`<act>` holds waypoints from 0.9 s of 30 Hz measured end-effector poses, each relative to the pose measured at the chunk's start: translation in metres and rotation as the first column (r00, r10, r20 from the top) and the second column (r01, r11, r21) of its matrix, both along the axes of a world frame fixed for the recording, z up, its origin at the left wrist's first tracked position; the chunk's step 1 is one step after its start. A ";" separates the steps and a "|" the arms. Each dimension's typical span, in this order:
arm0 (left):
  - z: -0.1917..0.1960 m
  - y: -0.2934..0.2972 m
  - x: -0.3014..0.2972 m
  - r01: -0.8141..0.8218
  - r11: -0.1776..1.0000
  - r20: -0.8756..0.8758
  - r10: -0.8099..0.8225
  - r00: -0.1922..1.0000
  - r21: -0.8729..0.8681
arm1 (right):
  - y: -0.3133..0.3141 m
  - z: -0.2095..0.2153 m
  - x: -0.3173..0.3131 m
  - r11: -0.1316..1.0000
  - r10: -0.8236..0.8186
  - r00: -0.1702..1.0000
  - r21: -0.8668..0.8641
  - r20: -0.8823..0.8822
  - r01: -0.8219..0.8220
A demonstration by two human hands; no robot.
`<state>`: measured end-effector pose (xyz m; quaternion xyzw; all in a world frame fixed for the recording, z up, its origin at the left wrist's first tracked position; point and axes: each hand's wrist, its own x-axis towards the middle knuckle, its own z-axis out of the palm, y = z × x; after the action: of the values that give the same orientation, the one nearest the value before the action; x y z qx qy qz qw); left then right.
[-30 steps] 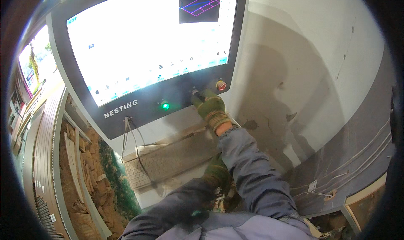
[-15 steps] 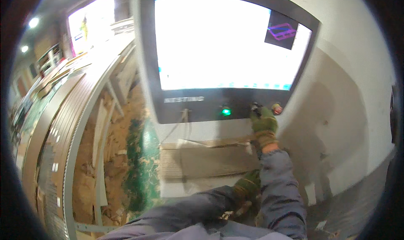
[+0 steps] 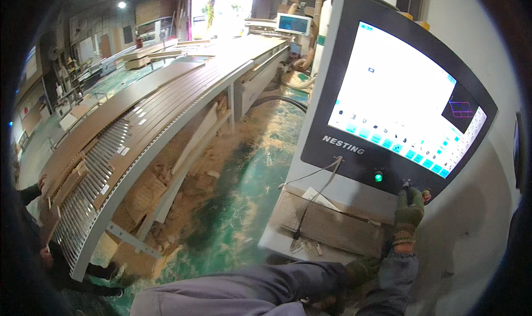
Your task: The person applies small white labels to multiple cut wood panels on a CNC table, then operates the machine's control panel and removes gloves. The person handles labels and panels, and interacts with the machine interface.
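The long machine bed [image 3: 138, 122] with its dark slatted top sweeps from the lower left of the frame up toward the bright doorway at top centre, with pale boards [image 3: 160, 52] lying on its far end. Beneath and beside it the green floor [image 3: 244, 205] runs down the middle of the frame, heaped with sawdust and offcuts along the bed's foot. At the lower left edge another person's dark sleeve and hand [image 3: 41, 183] rest against the bed's end.

The control console [image 3: 332, 66], a pale cabinet with a dark bezel, fills the right half of the frame. Its bright screen [image 3: 388, 100] glows white with rows of small blue icons along the lower edge. Below the screen a worn keyboard [image 3: 327, 224] lies on the console's shelf, cables dropping to it from the bezel.

My left hand [image 3: 363, 269], in a green glove, sits low at bottom centre, just below the shelf; I cannot tell whether its grip is spread or closed.

My right hand [image 3: 409, 212], also gloved in green, reaches up to the bezel's lower right corner, fingers pressed together at a small knob [image 3: 406, 186], between the lit green button [image 3: 378, 177] and the red button [image 3: 426, 194].
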<state>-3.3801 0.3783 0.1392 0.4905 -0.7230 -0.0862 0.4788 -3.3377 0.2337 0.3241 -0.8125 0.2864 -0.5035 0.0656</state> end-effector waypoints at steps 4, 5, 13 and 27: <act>-0.010 0.024 -0.023 -0.041 0.977 0.202 -0.002 0.979 0.210 | 0.064 0.001 -0.029 0.902 0.190 0.959 0.349 0.209 -0.255; -0.013 0.036 -0.029 -0.047 0.968 0.236 -0.014 0.972 0.248 | 0.082 0.001 -0.038 0.870 0.257 0.937 0.365 0.238 -0.331; 0.016 0.299 -0.025 0.102 0.893 -0.061 -0.084 0.995 0.438 | 0.264 -0.029 -0.131 0.884 0.228 0.962 -0.382 -0.152 -0.269; 0.003 0.850 0.000 -0.558 0.590 -0.697 0.717 0.029 0.584 | 0.858 -0.146 -0.088 -0.313 0.886 0.013 0.619 0.463 -0.720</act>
<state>-3.3799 1.2286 0.1419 0.6623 -0.0341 -0.1639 0.7303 -3.4262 1.0919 0.1776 -0.6913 -0.1837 -0.0449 0.6974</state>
